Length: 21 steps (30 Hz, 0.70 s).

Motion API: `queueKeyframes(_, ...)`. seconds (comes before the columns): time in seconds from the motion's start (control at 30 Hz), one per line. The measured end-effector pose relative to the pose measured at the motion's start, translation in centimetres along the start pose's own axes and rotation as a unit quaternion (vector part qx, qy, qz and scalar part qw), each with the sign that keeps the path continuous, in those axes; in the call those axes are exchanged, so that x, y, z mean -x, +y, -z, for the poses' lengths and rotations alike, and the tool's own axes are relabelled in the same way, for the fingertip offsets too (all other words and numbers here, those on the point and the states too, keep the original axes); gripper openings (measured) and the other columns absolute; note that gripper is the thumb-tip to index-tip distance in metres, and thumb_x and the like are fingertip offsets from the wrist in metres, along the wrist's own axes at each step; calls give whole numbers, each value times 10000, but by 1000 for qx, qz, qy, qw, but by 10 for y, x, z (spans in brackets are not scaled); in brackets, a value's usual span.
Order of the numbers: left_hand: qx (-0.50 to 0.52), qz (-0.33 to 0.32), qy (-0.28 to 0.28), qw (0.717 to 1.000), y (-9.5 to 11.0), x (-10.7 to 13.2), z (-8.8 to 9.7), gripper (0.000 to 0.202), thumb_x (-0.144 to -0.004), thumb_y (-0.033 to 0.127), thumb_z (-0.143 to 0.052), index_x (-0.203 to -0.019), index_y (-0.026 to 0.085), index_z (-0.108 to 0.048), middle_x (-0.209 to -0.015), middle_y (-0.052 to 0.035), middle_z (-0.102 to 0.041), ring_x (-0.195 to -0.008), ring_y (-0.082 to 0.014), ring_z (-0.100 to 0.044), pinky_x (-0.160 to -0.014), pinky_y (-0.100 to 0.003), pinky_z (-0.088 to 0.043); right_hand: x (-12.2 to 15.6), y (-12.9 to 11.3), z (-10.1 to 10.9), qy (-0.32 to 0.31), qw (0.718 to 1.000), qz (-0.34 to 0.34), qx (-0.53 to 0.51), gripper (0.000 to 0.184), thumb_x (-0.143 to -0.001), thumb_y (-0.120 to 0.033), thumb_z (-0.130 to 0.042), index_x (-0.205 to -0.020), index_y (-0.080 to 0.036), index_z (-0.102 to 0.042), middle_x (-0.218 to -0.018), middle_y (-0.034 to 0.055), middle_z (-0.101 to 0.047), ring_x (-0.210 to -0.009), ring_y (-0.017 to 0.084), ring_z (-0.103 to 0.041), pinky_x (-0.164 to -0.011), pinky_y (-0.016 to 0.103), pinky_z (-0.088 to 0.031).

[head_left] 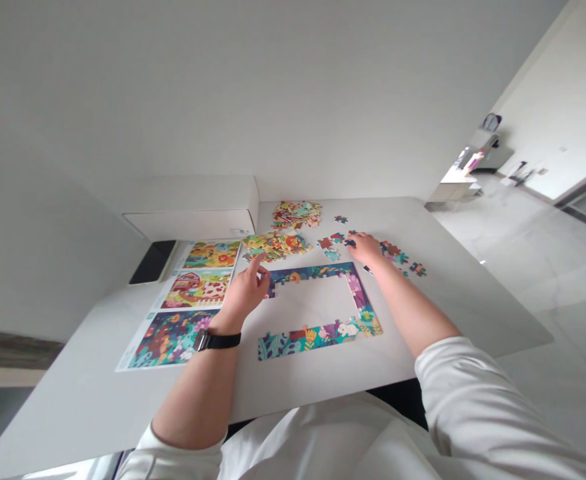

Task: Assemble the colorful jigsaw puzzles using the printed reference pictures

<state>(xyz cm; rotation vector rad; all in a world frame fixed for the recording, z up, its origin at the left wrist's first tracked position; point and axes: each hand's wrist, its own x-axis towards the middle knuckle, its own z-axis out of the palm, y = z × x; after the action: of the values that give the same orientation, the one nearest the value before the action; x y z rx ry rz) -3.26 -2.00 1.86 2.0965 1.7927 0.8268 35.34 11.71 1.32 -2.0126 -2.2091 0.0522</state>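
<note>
A partly built jigsaw border (323, 335) with leaves and a white rabbit lies on the table, its left side mostly open. My left hand (245, 290), with a black watch on its wrist, hovers by the border's upper left corner. Its index finger is stretched out, the others are curled, and I see nothing held. Beyond the border, my right hand (366, 249) has its fingertips down on a dark puzzle piece (350, 243). Loose pieces lie around it, among them a teal piece (332, 255) and a small cluster (393, 252) to the right.
Yellowish pieces (277, 245) and another pile (297, 213) lie toward the wall. A printed sheet with three pictures (200, 290) lies left, near a dark phone-like object (153, 262) and a white box (190, 223). The table's right edge borders a tiled floor.
</note>
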Motion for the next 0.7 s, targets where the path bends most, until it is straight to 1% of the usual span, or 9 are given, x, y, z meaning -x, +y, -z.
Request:
queueKeyframes(0.13, 5, -6, 0, 1000, 2, 0, 3, 672, -963, 211, -537, -1632, 228, -479, -1086, -39, -823, -710, -179, -725, -702, -290, -524, -16, -9, 1, 18, 1000, -20, -1, 389, -1050, -408, -634, -1374, -241, -768, -1463, 187, -684, -1356, 383, -622, -1139, 529, -517)
queueKeyframes(0.2, 2, -5, 9, 1000, 1, 1, 4, 668, -971, 216, -530, -1637, 229, -476, -1089, -48, -821, -722, -182, -729, -706, -288, -528, -26, -15, 3, 9, 1000, -22, -1, 421, -1040, -452, -653, -1389, -246, -766, -1478, 197, -669, -1373, 396, -609, -1146, 544, -511)
queueKeyframes(0.33, 6, 1, 12, 1000, 0, 1, 5, 678, -973, 217, -538, -1647, 234, -468, -1104, -53, -820, -713, -178, -722, -708, -286, -522, -45, -27, 9, -55, 998, -22, 16, 469, -977, -484, -742, -1404, -293, -772, -1515, 196, -644, -1387, 422, -604, -1136, 569, -512)
queueKeyframes(0.43, 15, -5, 6, 1000, 0, 1, 6, 701, -962, 208, -551, -1657, 233, -459, -1106, -51, -819, -698, -172, -707, -696, -281, -506, -56, -31, 15, -96, 994, -32, 39, 486, -919, -480, -810, -1371, -301, -792, -1499, 182, -659, -1375, 414, -620, -1122, 537, -522)
queueKeyframes(0.57, 16, 3, 9, 1000, 1, 2, 8, 684, -965, 200, -557, -1645, 217, -479, -1044, -42, -819, -686, -168, -694, -699, -277, -494, -65, -30, 19, -132, 989, -49, 46, 535, -849, -496, -870, -1341, -296, -801, -1447, 152, -701, -1296, 365, -675, -1067, 452, -554)
queueKeyframes(0.7, 29, 16, 13, 999, 1, 1, 9, 649, -988, 226, -569, -1632, 211, -489, -1065, -43, -821, -653, -155, -673, -687, -278, -480, -72, -24, 17, -144, 987, -54, 38, 535, -809, -498, -905, -1289, -278, -814, -1400, 159, -725, -1257, 369, -696, -1046, 457, -556)
